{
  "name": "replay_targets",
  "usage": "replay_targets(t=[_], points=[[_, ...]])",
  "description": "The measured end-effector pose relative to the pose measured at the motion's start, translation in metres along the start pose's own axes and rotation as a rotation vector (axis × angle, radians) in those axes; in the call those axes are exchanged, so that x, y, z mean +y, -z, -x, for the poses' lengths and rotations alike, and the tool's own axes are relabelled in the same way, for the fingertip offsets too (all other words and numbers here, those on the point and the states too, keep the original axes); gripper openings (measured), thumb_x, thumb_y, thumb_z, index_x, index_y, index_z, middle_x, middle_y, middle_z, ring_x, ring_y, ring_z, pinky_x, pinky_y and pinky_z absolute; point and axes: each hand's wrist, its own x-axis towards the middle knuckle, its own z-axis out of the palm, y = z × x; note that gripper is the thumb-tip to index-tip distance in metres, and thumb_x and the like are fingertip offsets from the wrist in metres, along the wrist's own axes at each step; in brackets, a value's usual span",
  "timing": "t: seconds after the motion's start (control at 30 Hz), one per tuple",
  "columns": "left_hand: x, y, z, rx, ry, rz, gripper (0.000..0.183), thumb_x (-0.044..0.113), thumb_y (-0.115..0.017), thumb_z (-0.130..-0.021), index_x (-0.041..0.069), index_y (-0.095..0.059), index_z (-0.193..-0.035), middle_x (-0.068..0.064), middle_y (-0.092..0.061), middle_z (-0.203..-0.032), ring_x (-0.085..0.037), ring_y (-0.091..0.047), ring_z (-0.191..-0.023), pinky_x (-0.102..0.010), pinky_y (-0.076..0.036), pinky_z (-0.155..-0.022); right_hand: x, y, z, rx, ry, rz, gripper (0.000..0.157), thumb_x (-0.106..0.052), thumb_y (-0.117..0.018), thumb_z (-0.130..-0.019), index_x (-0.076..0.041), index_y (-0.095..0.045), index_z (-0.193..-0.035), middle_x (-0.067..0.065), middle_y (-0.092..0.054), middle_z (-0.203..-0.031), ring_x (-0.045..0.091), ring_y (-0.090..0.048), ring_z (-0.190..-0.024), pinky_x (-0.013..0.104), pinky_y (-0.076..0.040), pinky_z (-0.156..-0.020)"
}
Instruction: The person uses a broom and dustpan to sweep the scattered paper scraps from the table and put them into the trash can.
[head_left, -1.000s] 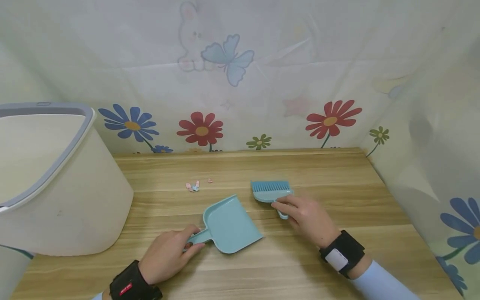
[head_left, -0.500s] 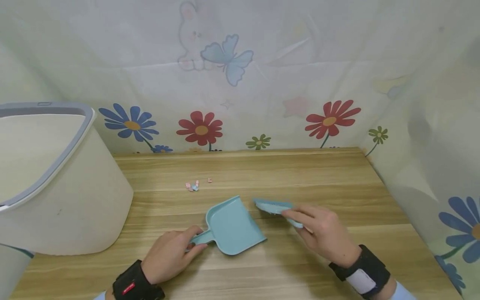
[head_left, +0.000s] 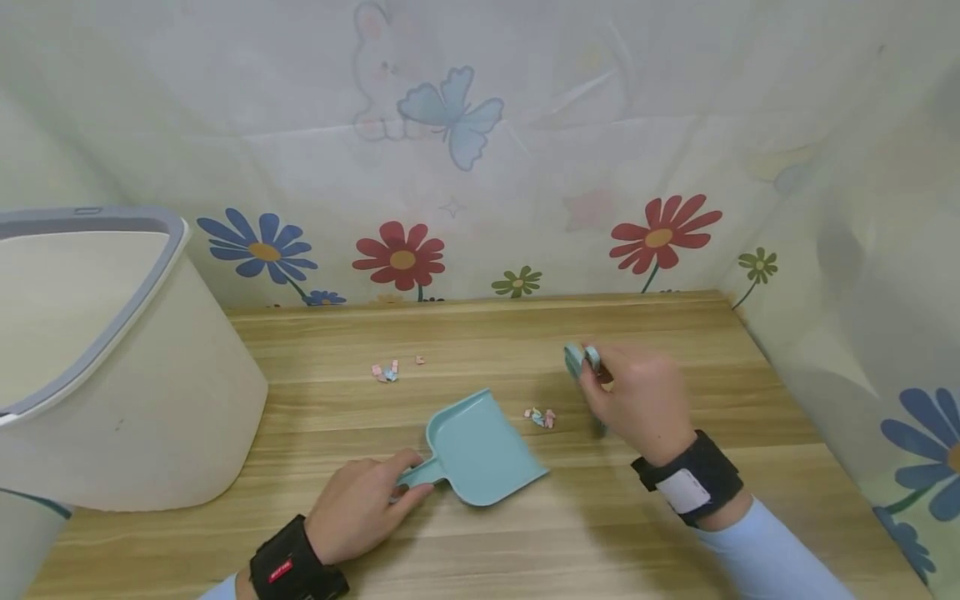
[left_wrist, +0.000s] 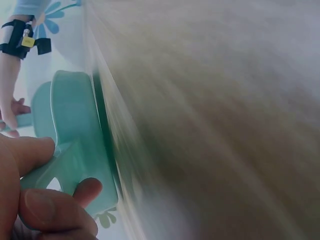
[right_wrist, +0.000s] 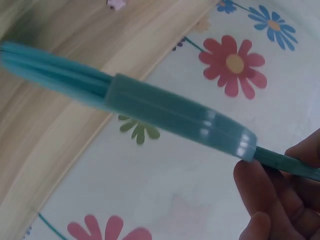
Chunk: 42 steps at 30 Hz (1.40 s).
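Observation:
My left hand grips the handle of a light blue dustpan, thumb and fingers round it, low over the wooden table. The pan's open edge faces right. In my right hand is the handle of a matching hand brush, turned edge-on in the head view; the right wrist view shows the brush with its bristles pointing left. Small pink and blue scraps lie on the table between pan and brush. Farther left and back lies another little cluster of scraps.
A tall white bin with a grey rim stands at the left. One lone pink scrap lies near the back cluster. A curtain printed with flowers hangs behind the wooden table and along its right side.
The brush has turned edge-on and lifted back and right with my right hand. Scraps now show beside the pan where the brush was. The dustpan has shifted slightly right.

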Motion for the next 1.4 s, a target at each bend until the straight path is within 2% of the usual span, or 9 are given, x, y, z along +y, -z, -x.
replay_targets(t=[0.1,0.27,0.53,0.67,0.87,1.07,1.27,1.4], points=[[0.003,-0.001,-0.001,-0.003,0.004,-0.01,0.032,0.046,-0.07,-0.098,0.021,-0.071,-0.117,0.019,-0.046,-0.059,0.003,-0.035,-0.049,-0.021,-0.025,-0.048,-0.013,-0.009,0.0,-0.014,0.011,0.006,0.014,-0.007,-0.081,-0.082,0.002,-0.075,-0.09,0.007,-0.067,-0.066,0.013,-0.059,-0.053,0.027,-0.046,-0.049],[0.008,-0.002,-0.003,0.019,-0.014,-0.034,0.036,0.048,-0.069,-0.098,0.019,-0.072,-0.118,0.02,-0.049,-0.061,0.004,-0.037,-0.049,-0.02,-0.027,-0.048,-0.037,-0.017,0.002,-0.031,0.004,-0.021,0.023,-0.008,-0.081,-0.077,-0.001,-0.079,-0.099,0.002,-0.061,-0.065,0.008,-0.048,-0.05,0.021,-0.036,-0.047],[0.013,0.0,-0.005,0.027,-0.039,-0.016,0.039,0.047,-0.068,-0.099,0.015,-0.074,-0.12,0.017,-0.058,-0.065,0.005,-0.037,-0.048,-0.02,-0.028,-0.047,-0.057,-0.025,0.001,-0.015,-0.027,-0.122,0.021,-0.007,-0.079,-0.078,-0.003,-0.081,-0.098,0.001,-0.06,-0.063,0.005,-0.049,-0.053,0.02,-0.039,-0.049],[0.013,0.001,-0.006,0.017,-0.043,-0.006,0.04,0.048,-0.067,-0.099,0.015,-0.074,-0.122,0.017,-0.054,-0.063,0.004,-0.033,-0.047,-0.021,-0.025,-0.046,-0.061,-0.026,0.001,-0.006,-0.057,-0.16,0.019,-0.007,-0.077,-0.078,-0.003,-0.081,-0.096,0.001,-0.061,-0.062,0.005,-0.05,-0.052,0.019,-0.039,-0.049],[0.012,0.002,-0.006,0.013,-0.034,-0.008,0.04,0.047,-0.068,-0.099,0.014,-0.074,-0.121,0.018,-0.051,-0.062,0.003,-0.03,-0.047,-0.021,-0.023,-0.046,-0.066,-0.025,0.0,0.01,-0.076,-0.217,0.016,-0.007,-0.078,-0.08,-0.003,-0.081,-0.095,0.002,-0.069,-0.068,0.008,-0.063,-0.056,0.022,-0.049,-0.052],[0.012,0.003,-0.006,0.013,-0.03,-0.018,0.04,0.048,-0.068,-0.099,0.015,-0.074,-0.12,0.018,-0.048,-0.06,0.003,-0.03,-0.047,-0.021,-0.022,-0.046,-0.068,-0.023,-0.002,0.005,-0.081,-0.274,0.012,-0.007,-0.078,-0.083,-0.004,-0.081,-0.094,0.001,-0.071,-0.07,0.006,-0.065,-0.059,0.023,-0.053,-0.053],[0.013,0.005,-0.006,0.017,-0.031,-0.016,0.036,0.046,-0.069,-0.098,0.016,-0.074,-0.118,0.018,-0.046,-0.059,0.003,-0.029,-0.046,-0.022,-0.021,-0.046,-0.06,-0.014,-0.004,0.079,-0.122,-0.424,0.017,0.001,-0.075,-0.086,-0.001,-0.079,-0.102,0.002,-0.073,-0.074,0.006,-0.058,-0.057,0.017,-0.045,-0.051],[0.013,0.005,-0.005,0.026,-0.036,-0.02,0.033,0.046,-0.069,-0.099,0.017,-0.073,-0.114,0.017,-0.05,-0.063,0.003,-0.031,-0.047,-0.021,-0.022,-0.046,-0.052,-0.005,-0.008,0.133,-0.168,-0.459,0.016,0.001,-0.074,-0.087,0.0,-0.079,-0.101,0.007,-0.077,-0.081,0.005,-0.055,-0.055,0.016,-0.04,-0.05]])
